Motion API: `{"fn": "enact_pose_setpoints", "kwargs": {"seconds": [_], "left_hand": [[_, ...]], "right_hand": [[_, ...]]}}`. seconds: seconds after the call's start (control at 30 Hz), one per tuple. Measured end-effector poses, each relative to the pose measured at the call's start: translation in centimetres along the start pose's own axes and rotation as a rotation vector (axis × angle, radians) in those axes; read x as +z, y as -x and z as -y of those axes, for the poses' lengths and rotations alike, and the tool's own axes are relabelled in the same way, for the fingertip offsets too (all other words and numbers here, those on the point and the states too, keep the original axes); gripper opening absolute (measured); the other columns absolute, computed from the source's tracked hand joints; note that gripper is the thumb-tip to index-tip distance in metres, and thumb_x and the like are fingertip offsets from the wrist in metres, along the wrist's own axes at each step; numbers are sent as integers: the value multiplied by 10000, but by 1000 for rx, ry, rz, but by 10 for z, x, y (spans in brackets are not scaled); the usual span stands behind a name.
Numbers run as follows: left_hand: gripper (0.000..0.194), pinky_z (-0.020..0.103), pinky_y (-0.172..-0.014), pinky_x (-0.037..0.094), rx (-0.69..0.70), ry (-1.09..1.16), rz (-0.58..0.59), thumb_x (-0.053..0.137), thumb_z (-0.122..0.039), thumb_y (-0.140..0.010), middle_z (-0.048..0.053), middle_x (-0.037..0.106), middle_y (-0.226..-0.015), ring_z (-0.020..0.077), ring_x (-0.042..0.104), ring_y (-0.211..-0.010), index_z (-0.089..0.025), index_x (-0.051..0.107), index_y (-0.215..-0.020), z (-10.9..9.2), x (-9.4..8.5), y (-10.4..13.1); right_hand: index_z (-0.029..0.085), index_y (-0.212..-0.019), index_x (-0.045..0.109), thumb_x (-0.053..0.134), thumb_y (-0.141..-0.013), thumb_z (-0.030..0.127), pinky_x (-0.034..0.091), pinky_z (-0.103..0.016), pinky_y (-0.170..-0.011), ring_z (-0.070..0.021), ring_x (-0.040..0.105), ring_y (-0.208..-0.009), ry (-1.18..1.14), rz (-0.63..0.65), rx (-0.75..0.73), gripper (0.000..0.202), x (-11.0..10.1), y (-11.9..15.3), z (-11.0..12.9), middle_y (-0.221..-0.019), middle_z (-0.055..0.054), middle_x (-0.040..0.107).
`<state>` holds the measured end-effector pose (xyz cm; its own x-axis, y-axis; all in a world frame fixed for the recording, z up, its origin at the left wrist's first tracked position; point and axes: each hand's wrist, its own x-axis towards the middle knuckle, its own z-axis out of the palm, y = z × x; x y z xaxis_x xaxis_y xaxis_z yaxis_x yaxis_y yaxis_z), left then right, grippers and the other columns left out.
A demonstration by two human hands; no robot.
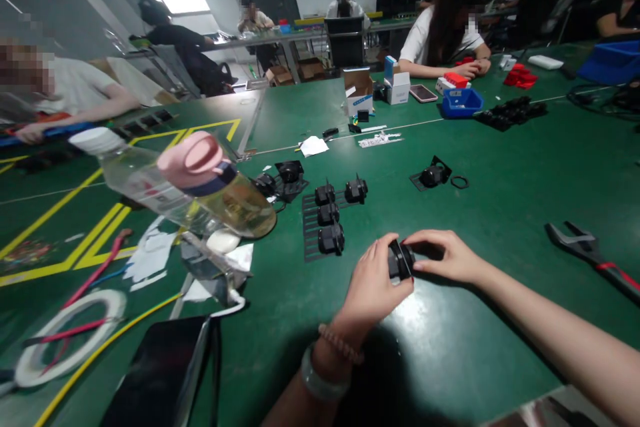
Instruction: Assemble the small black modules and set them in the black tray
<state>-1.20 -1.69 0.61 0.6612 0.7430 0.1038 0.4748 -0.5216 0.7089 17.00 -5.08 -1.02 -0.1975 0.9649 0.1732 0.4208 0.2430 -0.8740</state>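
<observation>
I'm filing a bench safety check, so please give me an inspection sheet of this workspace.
Surface: green table, reflecting light near the hands.
Job's things: held black part; four similar parts on a slatted rack; another black part beside a loose ring.
Clutter: pink-lidded bottle, clear bottle, phone, paper scraps at left; pliers at right.
Hands: left hand grips the held part; right hand has fingertips at its right side, grip unclear.
Cables: yellow cord at lower left; black cables at far right.
Surroundings: several people seated at tables; blue bin across the table.
</observation>
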Motion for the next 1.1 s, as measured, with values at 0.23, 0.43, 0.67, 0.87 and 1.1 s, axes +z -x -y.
{"fn": "enact_pose_setpoints", "kwargs": {"seconds": [0.23,0.43,0.67,0.87,1.1], "left_hand": [[570,316,-818,382,-14,-54,-23,541,-219,-602,55,457,-1083,183,474,-948,-205,320,-1127,-12,3,11],[559,299,-765,400,36,-76,-60,539,-236,-606,43,471,-1051,169,492,-891,-214,319,-1119,-12,5,13],[563,302,-753,401,20,-76,-58,541,-239,-599,41,478,-1034,170,496,-874,-216,322,-1117,-12,4,14],[562,307,-766,395,-6,-63,-70,548,-234,-590,46,485,-1019,170,497,-868,-209,334,-1109,-13,5,15],[558,306,-758,395,-5,-65,-89,560,-239,-581,44,493,-1014,170,504,-854,-213,345,-1095,-13,7,15]], "right_hand": [[133,-957,547,616,-600,348,429,-333,-790,-179,556,-847,-130,10,-5,423,2,5,-4,-921,-74,597],[123,-949,544,623,-589,346,432,-336,-775,-169,563,-815,-186,41,-22,431,4,3,-6,-889,-70,602],[122,-970,528,620,-603,319,431,-339,-779,-164,560,-823,-187,55,-43,427,5,4,-8,-905,-74,593],[128,-982,522,640,-575,317,429,-349,-785,-165,560,-821,-183,69,-41,463,4,4,-10,-912,-73,592],[128,-994,519,636,-580,312,426,-350,-795,-168,557,-841,-206,71,-46,468,4,6,-9,-930,-76,590]]}}
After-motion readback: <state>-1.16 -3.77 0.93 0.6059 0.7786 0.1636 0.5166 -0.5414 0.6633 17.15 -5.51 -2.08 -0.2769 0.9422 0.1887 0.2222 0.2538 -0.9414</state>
